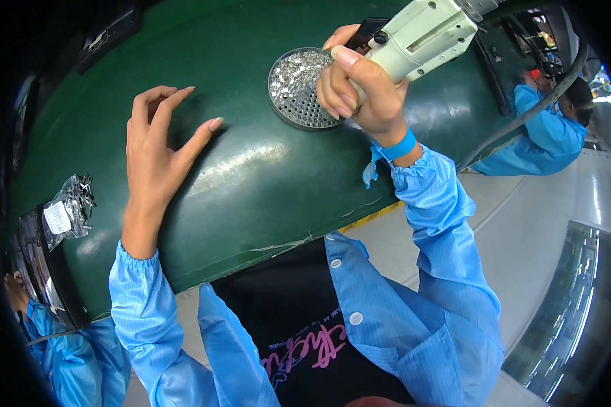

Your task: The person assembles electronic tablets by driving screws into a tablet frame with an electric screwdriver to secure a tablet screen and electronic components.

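Note:
My right hand [370, 91] is closed around the handle of a pale grey-green electric screwdriver [428, 37], whose body slants up to the top right. The hand overlaps the right side of a round dark dish [309, 124] with a perforated bottom. Small silvery metal parts [295, 73], which look like screws, are heaped in its far half. Left of the dish, my left hand [161, 132] hovers over the green table, fingers curved and thumb apart, with nothing in it. Behind my right fingers sits a black object [368, 35], mostly hidden.
A clear bag of dark metal parts [68, 210] lies at the table's left, beside a black panel [44, 271]. People in blue sleeves work at the far left [81, 359] and right [540, 136]. A thick grey cable [526, 115] curves down the right side.

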